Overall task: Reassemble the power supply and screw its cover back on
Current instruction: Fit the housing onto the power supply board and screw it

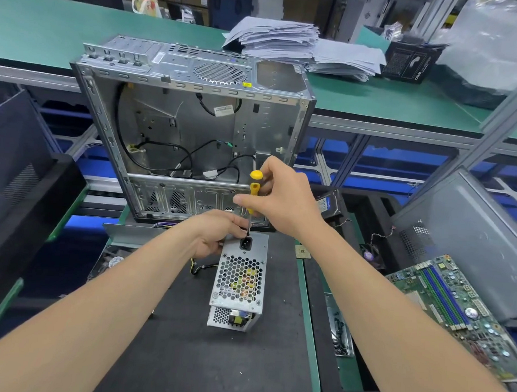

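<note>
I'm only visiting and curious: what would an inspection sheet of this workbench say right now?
Surface: black mat, with the power supply standing on it.
Job's things: power supply, perforated face toward the camera; screwdriver, yellow handle, tip at the supply's top edge by the socket.
Clutter: motherboard at right; tray of screws; small chip at the mat's edge.
Hands: left hand grips the supply's top corner; right hand grips the screwdriver.
Cables: wires trail from the supply's left side; black cables run inside the case.
Surroundings: open case behind the supply; papers piled on a green bench.
</note>
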